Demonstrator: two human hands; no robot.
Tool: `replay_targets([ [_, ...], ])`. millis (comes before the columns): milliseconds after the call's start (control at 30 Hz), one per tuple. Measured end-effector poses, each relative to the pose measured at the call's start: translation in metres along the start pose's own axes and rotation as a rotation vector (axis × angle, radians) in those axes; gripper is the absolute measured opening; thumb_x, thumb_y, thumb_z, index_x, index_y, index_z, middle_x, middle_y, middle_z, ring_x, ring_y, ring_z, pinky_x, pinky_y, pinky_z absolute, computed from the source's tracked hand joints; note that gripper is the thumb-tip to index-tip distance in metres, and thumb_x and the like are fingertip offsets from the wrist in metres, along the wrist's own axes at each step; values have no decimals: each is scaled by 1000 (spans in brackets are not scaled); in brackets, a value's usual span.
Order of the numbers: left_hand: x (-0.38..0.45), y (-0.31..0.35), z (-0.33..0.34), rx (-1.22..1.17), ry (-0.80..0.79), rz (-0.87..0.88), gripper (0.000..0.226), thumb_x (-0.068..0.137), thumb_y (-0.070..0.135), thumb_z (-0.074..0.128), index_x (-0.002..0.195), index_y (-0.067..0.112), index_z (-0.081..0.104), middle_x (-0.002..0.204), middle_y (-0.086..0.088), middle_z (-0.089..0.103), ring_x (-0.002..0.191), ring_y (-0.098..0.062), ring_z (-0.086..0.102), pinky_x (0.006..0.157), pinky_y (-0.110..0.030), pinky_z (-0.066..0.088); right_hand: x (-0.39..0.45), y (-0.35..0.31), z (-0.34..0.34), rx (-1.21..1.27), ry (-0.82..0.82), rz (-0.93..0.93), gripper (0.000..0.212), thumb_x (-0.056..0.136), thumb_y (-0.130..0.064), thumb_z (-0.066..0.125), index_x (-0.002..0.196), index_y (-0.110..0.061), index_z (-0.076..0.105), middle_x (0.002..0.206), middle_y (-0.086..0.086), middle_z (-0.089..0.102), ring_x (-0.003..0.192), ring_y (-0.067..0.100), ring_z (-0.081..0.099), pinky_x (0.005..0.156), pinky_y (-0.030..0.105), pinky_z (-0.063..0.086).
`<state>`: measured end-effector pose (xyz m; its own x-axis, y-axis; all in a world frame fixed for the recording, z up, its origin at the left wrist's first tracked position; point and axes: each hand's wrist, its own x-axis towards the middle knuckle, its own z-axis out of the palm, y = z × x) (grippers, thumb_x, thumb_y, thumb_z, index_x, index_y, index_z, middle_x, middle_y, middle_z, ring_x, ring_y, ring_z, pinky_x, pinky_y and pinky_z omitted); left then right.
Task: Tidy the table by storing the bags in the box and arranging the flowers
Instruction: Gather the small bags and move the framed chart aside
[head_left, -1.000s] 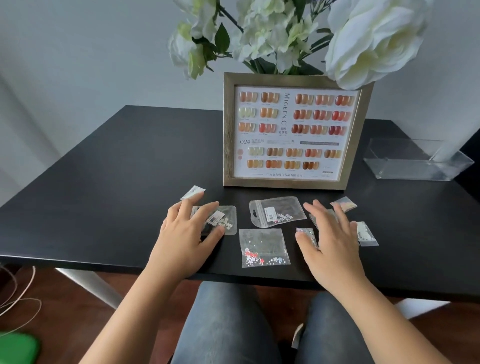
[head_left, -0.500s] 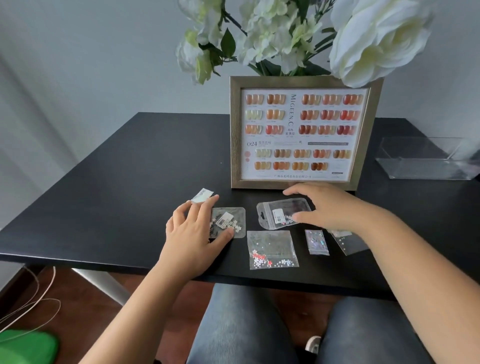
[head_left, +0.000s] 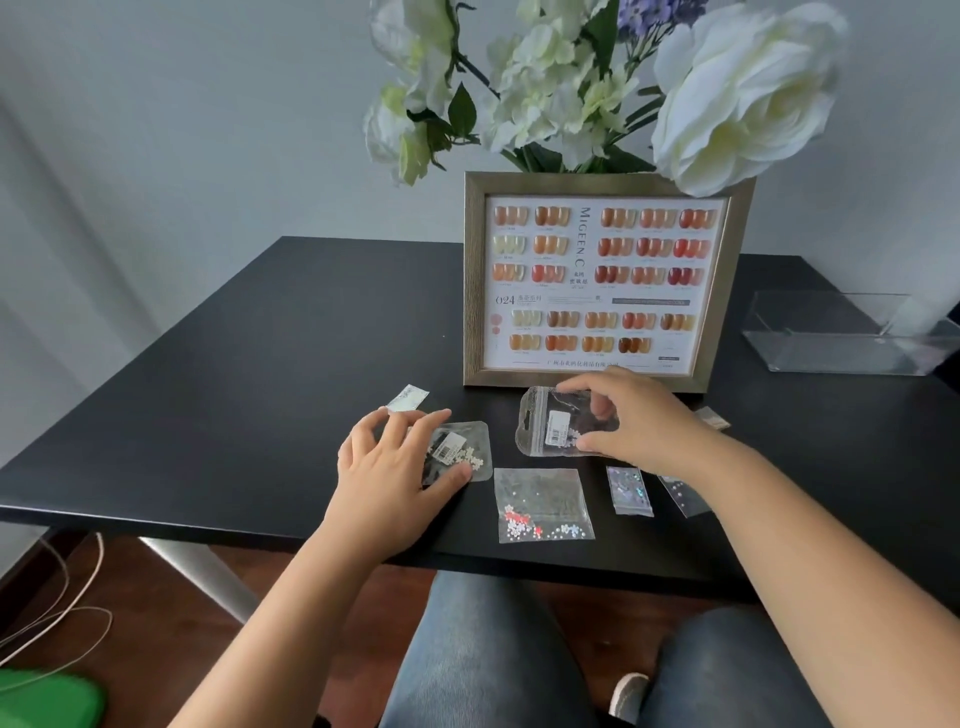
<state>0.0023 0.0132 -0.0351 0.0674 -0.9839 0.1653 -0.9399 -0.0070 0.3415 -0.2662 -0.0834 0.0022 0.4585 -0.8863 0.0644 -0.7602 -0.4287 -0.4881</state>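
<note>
Several small clear bags of nail decorations lie near the front of the black table (head_left: 260, 364). My right hand (head_left: 639, 421) grips a zip bag with a white label (head_left: 550, 426), tilted up off the table. My left hand (head_left: 395, 467) rests on another clear bag of white flowers (head_left: 467, 452), thumb and fingers pinching its edges. A square bag with red and white flowers (head_left: 543, 504), a small holographic bag (head_left: 629, 491) and a part-hidden bag (head_left: 683, 493) lie flat. A tiny bag (head_left: 409, 398) sits behind my left hand. The clear box (head_left: 852, 338) stands at the far right. White flowers (head_left: 623, 88) rise behind the frame.
A gold picture frame with a nail colour chart (head_left: 605, 280) stands upright in the middle, just behind the bags. Another small bag (head_left: 714, 417) peeks out beside my right wrist. My knees are under the table's front edge; cables and a green object lie on the floor at left.
My right hand swept from the bags on the right over to the labelled zip bag, took hold of it and lifted it. My left hand closed onto the white-flower bag.
</note>
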Motion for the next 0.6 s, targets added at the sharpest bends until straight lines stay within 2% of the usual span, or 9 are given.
replay_targets([
  [100, 1, 2, -2, -15, -13, 6, 68, 82, 75, 36, 144, 46, 31, 139, 15, 39, 138, -24, 16, 114, -48, 18, -7, -1, 1, 52, 80, -34, 41, 85, -21, 70, 117, -44, 58, 84, -16, 56, 81, -2, 53, 68, 17, 39],
  [233, 3, 2, -7, -93, 48, 56, 65, 78, 69, 57, 138, 49, 40, 127, 13, 41, 128, -21, 24, 107, -45, 26, -22, 0, -4, 128, 161, -19, 25, 91, -20, 63, 106, -39, 67, 97, -20, 63, 91, -5, 56, 72, 10, 39],
  [333, 6, 3, -10, -265, 145, 120, 60, 76, 44, 78, 131, 40, 54, 115, 10, 40, 109, -9, 42, 92, -23, 36, -34, 3, -14, 147, 276, -20, 24, 89, -19, 65, 102, -39, 68, 95, -25, 63, 92, -9, 56, 73, 10, 39],
  [367, 7, 5, -11, -310, 178, 142, 56, 76, 34, 81, 127, 37, 57, 112, 10, 41, 100, -1, 48, 86, -13, 37, -38, 5, -17, 144, 312, -22, 24, 88, -18, 66, 100, -39, 69, 93, -29, 60, 91, -11, 54, 74, 11, 38],
  [433, 11, 10, -12, -345, 238, 186, 48, 78, 18, 81, 121, 31, 63, 107, 8, 45, 89, -2, 59, 77, -3, 38, -46, 9, -20, 144, 371, -15, 25, 87, -18, 68, 95, -41, 67, 91, -37, 54, 90, -15, 50, 75, 11, 35],
  [600, 23, 29, -14, -398, 252, 242, 39, 81, 8, 75, 115, 26, 67, 98, 9, 59, 79, -7, 66, 75, -7, 43, -57, 25, -23, 139, 405, 30, 24, 87, -20, 68, 98, -41, 68, 96, -35, 53, 94, -5, 51, 75, 11, 35],
])
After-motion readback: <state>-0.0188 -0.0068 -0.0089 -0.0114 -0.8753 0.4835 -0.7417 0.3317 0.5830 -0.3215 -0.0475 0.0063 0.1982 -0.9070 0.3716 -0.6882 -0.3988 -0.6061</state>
